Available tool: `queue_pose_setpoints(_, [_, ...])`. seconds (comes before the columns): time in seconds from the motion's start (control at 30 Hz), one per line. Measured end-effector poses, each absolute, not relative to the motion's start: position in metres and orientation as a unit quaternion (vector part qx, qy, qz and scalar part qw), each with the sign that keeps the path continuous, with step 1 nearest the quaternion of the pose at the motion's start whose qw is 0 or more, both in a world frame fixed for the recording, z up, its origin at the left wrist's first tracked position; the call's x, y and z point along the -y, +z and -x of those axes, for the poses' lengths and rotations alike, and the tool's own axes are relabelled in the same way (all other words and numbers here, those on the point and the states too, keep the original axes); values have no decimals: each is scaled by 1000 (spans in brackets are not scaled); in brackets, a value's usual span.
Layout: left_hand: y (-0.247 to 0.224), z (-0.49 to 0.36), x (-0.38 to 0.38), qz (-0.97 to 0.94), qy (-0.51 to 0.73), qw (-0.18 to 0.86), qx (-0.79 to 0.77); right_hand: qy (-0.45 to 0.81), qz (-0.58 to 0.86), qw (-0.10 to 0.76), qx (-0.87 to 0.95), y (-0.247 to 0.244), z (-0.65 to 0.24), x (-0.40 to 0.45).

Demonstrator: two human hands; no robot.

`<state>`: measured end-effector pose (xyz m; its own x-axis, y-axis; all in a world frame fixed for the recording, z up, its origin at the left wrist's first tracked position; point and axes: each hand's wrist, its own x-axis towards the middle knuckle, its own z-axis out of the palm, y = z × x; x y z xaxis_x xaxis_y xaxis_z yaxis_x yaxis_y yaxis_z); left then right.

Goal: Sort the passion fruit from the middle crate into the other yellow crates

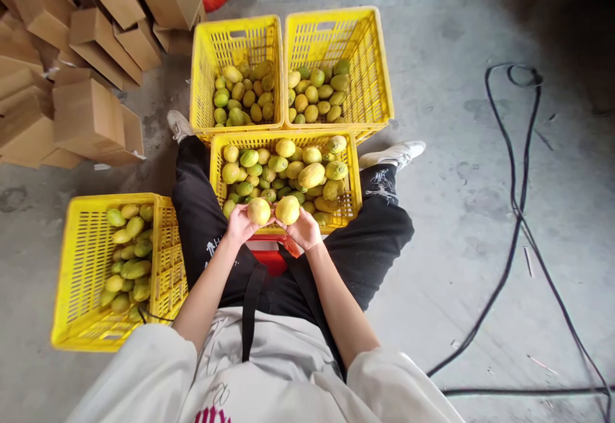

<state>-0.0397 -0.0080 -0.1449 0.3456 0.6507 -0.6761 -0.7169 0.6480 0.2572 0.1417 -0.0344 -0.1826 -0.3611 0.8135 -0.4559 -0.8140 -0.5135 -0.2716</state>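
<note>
My left hand (241,225) cups a round yellow fruit (259,211) from below, its fingers curled round the underside. Close beside it, my right hand (306,228) grips another round yellow fruit (287,209), with a small gap between the two fruits. Both hands are above the near rim of a yellow plastic crate (358,182) between my legs. In that crate lies a pile of yellow and green fruit (311,175), some round and some long, like small papayas. The exact kind is not certain.
Two yellow crates (235,24) (382,67) with more fruit stand beyond. Another fruit crate (72,269) is at my left. Cardboard boxes (89,115) pile up at the upper left. Black cable (512,243) loops over the floor at right. A red stool (269,257) shows beneath me.
</note>
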Motion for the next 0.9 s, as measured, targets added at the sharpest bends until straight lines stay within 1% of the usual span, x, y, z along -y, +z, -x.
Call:
queue_pose_setpoints(0.07, [-144,38,8,28,411,822,-394,821,282,496,-16,-190,-142,36])
queue_pose_setpoints(0.17, [-148,38,9,1,381,829,-410,830,288,476,-23,-197,-143,39])
queue_pose_setpoints(0.37, [-158,38,9,-42,362,818,-445,841,272,466,36,-191,-140,37])
queue_pose_setpoints(0.6, [-150,38,9,5,373,829,-415,804,289,519,21,-183,-137,35])
queue_pose_setpoints(0.7, [-145,37,9,39,401,825,-397,800,282,530,-2,-179,-139,33])
queue_pose_setpoints(0.8, [-142,38,8,34,415,821,-390,799,256,543,-20,-176,-142,32])
queue_pose_setpoints(0.9, [-144,39,7,23,418,817,-397,798,271,537,-21,-177,-143,33])
